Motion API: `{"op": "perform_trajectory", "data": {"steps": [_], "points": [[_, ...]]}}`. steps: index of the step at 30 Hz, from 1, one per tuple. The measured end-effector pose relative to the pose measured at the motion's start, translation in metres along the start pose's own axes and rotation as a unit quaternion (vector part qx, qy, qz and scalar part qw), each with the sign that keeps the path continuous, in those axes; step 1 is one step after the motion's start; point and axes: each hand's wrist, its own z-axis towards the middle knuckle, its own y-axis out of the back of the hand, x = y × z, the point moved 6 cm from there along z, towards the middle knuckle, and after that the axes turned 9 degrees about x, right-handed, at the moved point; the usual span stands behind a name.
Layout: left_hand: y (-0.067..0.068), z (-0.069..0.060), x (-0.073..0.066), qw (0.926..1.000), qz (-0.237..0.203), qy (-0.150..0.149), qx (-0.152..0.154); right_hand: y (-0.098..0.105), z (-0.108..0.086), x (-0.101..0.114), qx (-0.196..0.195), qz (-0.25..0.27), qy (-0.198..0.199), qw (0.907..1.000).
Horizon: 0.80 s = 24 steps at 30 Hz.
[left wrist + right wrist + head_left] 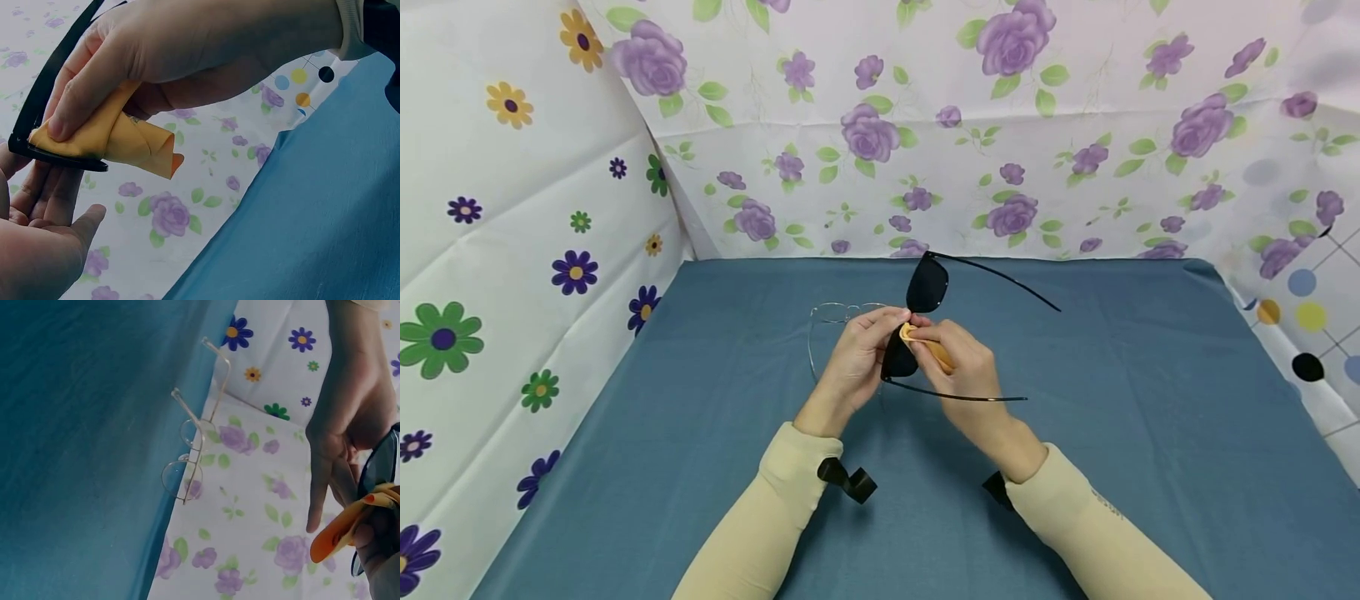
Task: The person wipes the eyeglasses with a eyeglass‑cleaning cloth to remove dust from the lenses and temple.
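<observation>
Black sunglasses [927, 285] are held above the table with both temples unfolded and pointing right. My left hand [857, 346] pinches them near the bridge with its fingertips. My right hand [970, 362] pinches a folded yellow-orange cloth [938, 354] against the nearer dark lens. In the left wrist view the cloth [147, 144] wraps over the lens edge under the thumb, with its loose end hanging out. The right wrist view shows the left hand [356, 381] above the lens, and part of the right hand is cut off at the edge.
Thin wire-rimmed eyeglasses [201, 440] lie on the blue tablecloth [700, 433], partly behind the left hand in the head view. Flower-printed sheets [865, 192] border the table at the back and sides. Black straps [847, 480] hang at both wrists.
</observation>
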Motion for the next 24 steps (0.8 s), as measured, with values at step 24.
{"op": "perform_trajectory", "data": {"steps": [24], "points": [[0.002, -0.001, -0.008, 0.9989, 0.037, -0.026, -0.011, -0.005, 0.002, 0.008, 0.181, 0.111, 0.067, 0.9749]]}}
